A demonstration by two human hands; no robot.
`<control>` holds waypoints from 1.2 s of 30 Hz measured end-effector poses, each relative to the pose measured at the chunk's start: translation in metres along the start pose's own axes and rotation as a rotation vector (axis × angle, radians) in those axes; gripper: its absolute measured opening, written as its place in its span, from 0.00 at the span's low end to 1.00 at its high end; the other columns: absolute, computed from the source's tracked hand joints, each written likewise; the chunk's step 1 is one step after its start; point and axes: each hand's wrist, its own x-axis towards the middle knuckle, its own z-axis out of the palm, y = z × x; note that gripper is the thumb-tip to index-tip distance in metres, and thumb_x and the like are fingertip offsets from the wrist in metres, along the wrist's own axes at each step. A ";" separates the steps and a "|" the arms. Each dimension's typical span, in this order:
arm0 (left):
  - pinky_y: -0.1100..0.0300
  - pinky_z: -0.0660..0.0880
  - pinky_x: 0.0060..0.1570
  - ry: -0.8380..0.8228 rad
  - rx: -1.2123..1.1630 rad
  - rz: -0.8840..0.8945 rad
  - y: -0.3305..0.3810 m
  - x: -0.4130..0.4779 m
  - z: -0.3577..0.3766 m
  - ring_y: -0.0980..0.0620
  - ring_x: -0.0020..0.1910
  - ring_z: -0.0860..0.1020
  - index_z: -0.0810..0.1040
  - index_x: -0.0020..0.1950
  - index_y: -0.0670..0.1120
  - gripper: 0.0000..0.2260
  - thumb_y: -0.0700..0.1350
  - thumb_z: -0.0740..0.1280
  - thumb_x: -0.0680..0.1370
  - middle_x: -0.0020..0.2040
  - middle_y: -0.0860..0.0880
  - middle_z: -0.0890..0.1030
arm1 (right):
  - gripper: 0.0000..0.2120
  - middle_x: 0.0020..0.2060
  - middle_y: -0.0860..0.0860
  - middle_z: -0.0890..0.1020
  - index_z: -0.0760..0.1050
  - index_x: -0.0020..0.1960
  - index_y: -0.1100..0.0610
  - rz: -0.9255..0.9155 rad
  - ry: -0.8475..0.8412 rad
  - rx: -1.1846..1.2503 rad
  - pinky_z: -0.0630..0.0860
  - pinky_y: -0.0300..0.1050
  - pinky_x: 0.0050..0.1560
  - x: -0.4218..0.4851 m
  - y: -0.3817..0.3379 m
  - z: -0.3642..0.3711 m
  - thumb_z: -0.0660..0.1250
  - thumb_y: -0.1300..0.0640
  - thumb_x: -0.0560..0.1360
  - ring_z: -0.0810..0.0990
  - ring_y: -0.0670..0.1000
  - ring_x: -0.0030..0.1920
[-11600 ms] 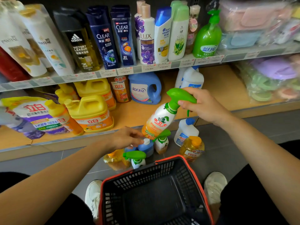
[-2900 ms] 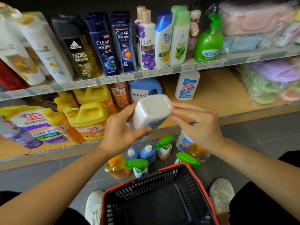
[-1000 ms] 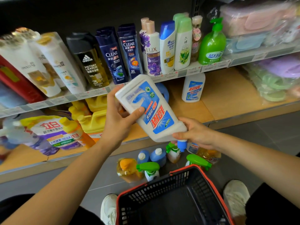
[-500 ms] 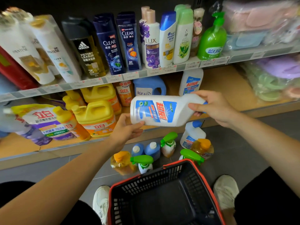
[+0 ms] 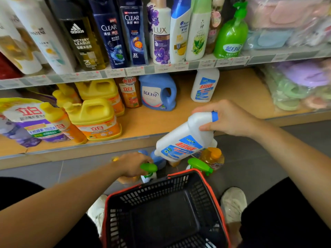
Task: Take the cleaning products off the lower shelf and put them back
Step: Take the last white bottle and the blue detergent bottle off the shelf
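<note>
My right hand grips the blue-capped neck of a white cleaner bottle, tilted, its base low over the products standing on the floor. My left hand is down among those floor products, fingers curled on a green-trigger spray bottle. Another green-trigger sprayer, an orange pump bottle and a blue-capped bottle stand there too. On the lower wooden shelf remain a matching white bottle, a blue detergent jug and yellow jugs.
A black basket with a red rim sits in front of me between my white shoes. The upper shelf carries shampoo bottles and a green pump bottle. Bagged soft goods fill the shelves' right end.
My right hand has lowered the white bottle from in front of the shelf toward the floor group. My left hand let go of its base and dropped to the green sprayer.
</note>
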 end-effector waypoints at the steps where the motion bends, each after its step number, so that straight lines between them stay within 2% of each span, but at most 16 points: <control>1: 0.49 0.76 0.59 0.021 0.003 -0.007 -0.003 -0.002 0.004 0.47 0.62 0.78 0.76 0.67 0.59 0.17 0.57 0.69 0.78 0.64 0.52 0.81 | 0.24 0.58 0.43 0.83 0.81 0.64 0.48 -0.005 -0.022 -0.012 0.77 0.50 0.62 0.001 -0.001 0.002 0.79 0.55 0.69 0.79 0.45 0.60; 4: 0.54 0.75 0.58 0.060 -0.013 -0.013 -0.012 -0.006 0.009 0.49 0.62 0.79 0.76 0.68 0.58 0.17 0.55 0.69 0.79 0.63 0.53 0.81 | 0.24 0.57 0.40 0.82 0.81 0.63 0.45 -0.029 -0.080 -0.094 0.75 0.44 0.60 0.004 -0.006 0.018 0.79 0.55 0.68 0.78 0.41 0.59; 8: 0.57 0.71 0.52 0.091 -0.054 -0.024 -0.020 -0.008 0.015 0.50 0.60 0.79 0.77 0.66 0.58 0.16 0.54 0.70 0.78 0.61 0.53 0.82 | 0.26 0.63 0.45 0.81 0.79 0.65 0.47 -0.101 -0.195 -0.252 0.69 0.39 0.59 0.019 -0.008 0.064 0.80 0.52 0.68 0.77 0.46 0.64; 12: 0.57 0.68 0.49 0.124 -0.012 -0.033 -0.020 -0.010 0.017 0.49 0.62 0.79 0.75 0.68 0.59 0.16 0.55 0.68 0.80 0.62 0.54 0.81 | 0.27 0.64 0.48 0.81 0.79 0.66 0.52 -0.057 -0.327 -0.270 0.71 0.47 0.65 0.033 0.006 0.114 0.80 0.53 0.68 0.76 0.51 0.66; 14: 0.56 0.70 0.51 0.129 -0.008 -0.043 -0.019 -0.011 0.017 0.49 0.63 0.78 0.75 0.69 0.60 0.17 0.56 0.68 0.80 0.64 0.55 0.81 | 0.27 0.64 0.49 0.81 0.79 0.66 0.53 -0.018 -0.384 -0.267 0.73 0.50 0.65 0.036 0.018 0.135 0.80 0.55 0.69 0.76 0.52 0.67; 17: 0.55 0.71 0.53 0.119 0.002 -0.047 -0.019 -0.013 0.016 0.48 0.65 0.77 0.74 0.70 0.61 0.17 0.55 0.67 0.80 0.65 0.55 0.80 | 0.27 0.66 0.50 0.79 0.77 0.68 0.54 0.006 -0.455 -0.310 0.71 0.49 0.67 0.036 0.032 0.161 0.78 0.58 0.71 0.74 0.53 0.69; 20: 0.54 0.72 0.55 0.104 0.004 -0.041 -0.019 -0.014 0.016 0.47 0.66 0.77 0.73 0.71 0.60 0.18 0.55 0.67 0.81 0.66 0.54 0.80 | 0.26 0.65 0.52 0.80 0.78 0.67 0.56 0.027 -0.464 -0.256 0.72 0.46 0.65 0.035 0.038 0.179 0.77 0.60 0.71 0.76 0.53 0.68; 24: 0.52 0.71 0.52 0.082 0.021 -0.038 -0.020 -0.013 0.016 0.47 0.66 0.76 0.71 0.72 0.61 0.20 0.58 0.66 0.80 0.67 0.54 0.79 | 0.20 0.60 0.54 0.83 0.81 0.63 0.58 0.030 -0.469 -0.116 0.75 0.51 0.61 0.034 0.033 0.189 0.76 0.62 0.71 0.80 0.53 0.61; 26: 0.53 0.70 0.51 0.068 0.022 -0.041 -0.020 -0.011 0.016 0.46 0.66 0.76 0.71 0.73 0.61 0.21 0.59 0.66 0.80 0.67 0.53 0.79 | 0.22 0.61 0.52 0.82 0.80 0.65 0.58 0.077 -0.517 -0.044 0.75 0.44 0.61 0.036 0.033 0.185 0.77 0.58 0.71 0.79 0.49 0.61; 28: 0.53 0.70 0.52 0.058 -0.004 -0.034 -0.020 -0.008 0.015 0.45 0.65 0.77 0.72 0.72 0.59 0.21 0.59 0.66 0.80 0.67 0.51 0.79 | 0.24 0.59 0.52 0.83 0.78 0.66 0.57 0.159 -0.538 0.083 0.76 0.41 0.57 0.042 0.036 0.173 0.78 0.57 0.71 0.81 0.46 0.55; 30: 0.53 0.72 0.55 0.065 -0.037 -0.020 -0.020 -0.002 0.015 0.45 0.63 0.78 0.75 0.70 0.57 0.20 0.59 0.67 0.79 0.65 0.51 0.80 | 0.24 0.55 0.54 0.84 0.78 0.66 0.57 0.254 -0.466 0.202 0.79 0.41 0.55 0.052 0.041 0.153 0.78 0.56 0.72 0.83 0.46 0.51; 32: 0.53 0.74 0.57 0.084 -0.071 -0.029 -0.021 0.005 0.014 0.47 0.62 0.79 0.77 0.67 0.56 0.19 0.62 0.65 0.79 0.63 0.52 0.81 | 0.21 0.53 0.55 0.85 0.80 0.64 0.57 0.321 -0.322 0.233 0.79 0.41 0.53 0.065 0.048 0.132 0.77 0.55 0.72 0.84 0.49 0.52; 36: 0.49 0.72 0.64 0.213 0.064 -0.095 -0.022 0.020 0.018 0.45 0.69 0.72 0.69 0.75 0.55 0.31 0.70 0.62 0.77 0.72 0.50 0.74 | 0.21 0.54 0.53 0.84 0.80 0.62 0.56 0.403 -0.039 0.259 0.76 0.40 0.47 0.099 0.066 0.100 0.78 0.54 0.71 0.81 0.49 0.52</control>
